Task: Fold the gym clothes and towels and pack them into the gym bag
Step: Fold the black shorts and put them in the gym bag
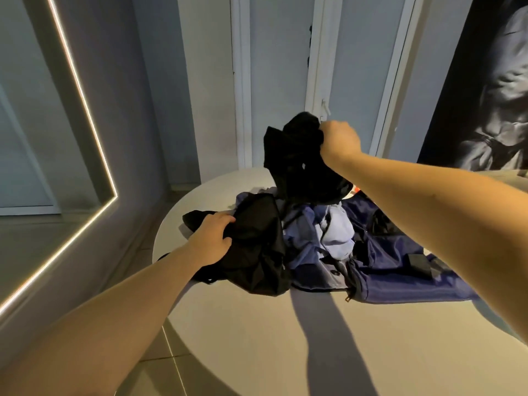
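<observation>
A pile of clothes lies on a round white table (285, 352). My right hand (338, 138) grips a black garment (297, 164) and holds it up above the pile, its lower end still touching the heap. My left hand (213, 238) grips another black garment (257, 252) that lies at the pile's left side. Between them sit light blue clothes (328, 232). A navy gym bag (400, 270) lies on the right, partly under my right forearm.
The table's near half is bare. A wall with a lit LED strip (85, 124) stands to the left, white doors (285, 67) behind the table, and a dark poster (485, 95) at the right. Tiled floor shows below the table's left edge.
</observation>
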Demonstrator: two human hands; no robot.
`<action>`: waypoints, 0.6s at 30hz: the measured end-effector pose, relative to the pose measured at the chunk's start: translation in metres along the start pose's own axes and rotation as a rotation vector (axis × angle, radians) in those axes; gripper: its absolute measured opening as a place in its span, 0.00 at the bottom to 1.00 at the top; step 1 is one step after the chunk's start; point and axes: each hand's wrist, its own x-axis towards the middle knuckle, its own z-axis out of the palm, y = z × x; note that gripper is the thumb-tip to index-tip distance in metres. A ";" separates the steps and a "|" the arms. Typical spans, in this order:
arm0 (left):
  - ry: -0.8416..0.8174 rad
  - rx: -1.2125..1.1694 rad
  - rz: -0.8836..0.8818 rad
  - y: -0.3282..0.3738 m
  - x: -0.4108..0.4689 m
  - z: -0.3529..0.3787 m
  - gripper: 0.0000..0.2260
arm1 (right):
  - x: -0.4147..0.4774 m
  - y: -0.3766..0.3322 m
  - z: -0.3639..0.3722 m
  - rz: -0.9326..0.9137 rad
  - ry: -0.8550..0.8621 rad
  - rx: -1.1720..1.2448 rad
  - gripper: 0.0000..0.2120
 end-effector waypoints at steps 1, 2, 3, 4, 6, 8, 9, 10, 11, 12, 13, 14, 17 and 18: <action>0.051 0.049 -0.021 -0.007 -0.001 0.000 0.22 | 0.002 0.003 0.011 0.006 -0.033 -0.009 0.09; 0.078 0.112 -0.068 -0.011 -0.004 -0.002 0.22 | 0.002 0.007 0.026 0.000 -0.094 -0.004 0.09; 0.071 0.167 -0.143 -0.017 -0.007 -0.003 0.25 | 0.001 0.011 0.042 -0.007 -0.191 0.004 0.10; 0.013 0.201 -0.235 -0.022 -0.011 -0.003 0.30 | -0.004 0.015 0.055 -0.012 -0.318 -0.004 0.13; -0.163 0.091 -0.382 -0.031 -0.020 -0.004 0.39 | -0.016 0.019 0.073 0.007 -0.518 -0.032 0.17; -0.246 -0.121 -0.420 -0.038 -0.028 -0.006 0.41 | -0.026 0.015 0.076 0.054 -0.488 -0.001 0.18; -0.245 -0.172 -0.419 -0.039 -0.031 -0.008 0.40 | -0.031 0.010 0.070 0.062 -0.391 0.004 0.18; -0.239 -0.198 -0.424 -0.037 -0.033 -0.011 0.40 | -0.038 0.004 0.062 0.050 -0.285 -0.005 0.17; -0.245 -0.236 -0.446 -0.032 -0.036 -0.014 0.41 | -0.046 -0.002 0.054 0.009 -0.203 -0.001 0.17; -0.268 -0.268 -0.472 -0.024 -0.040 -0.019 0.42 | -0.057 -0.008 0.046 -0.047 -0.173 0.043 0.17; -0.294 -0.286 -0.483 -0.016 -0.044 -0.023 0.42 | -0.071 -0.016 0.039 -0.119 -0.204 0.107 0.17; -0.310 -0.284 -0.482 -0.008 -0.047 -0.027 0.42 | -0.088 -0.023 0.032 -0.209 -0.283 0.165 0.17; -0.260 -0.332 -0.443 0.020 -0.055 -0.044 0.34 | -0.141 -0.046 0.017 -0.413 -0.542 0.223 0.11; -0.226 -0.348 -0.429 0.032 -0.056 -0.053 0.34 | -0.158 -0.054 0.012 -0.432 -0.593 0.258 0.14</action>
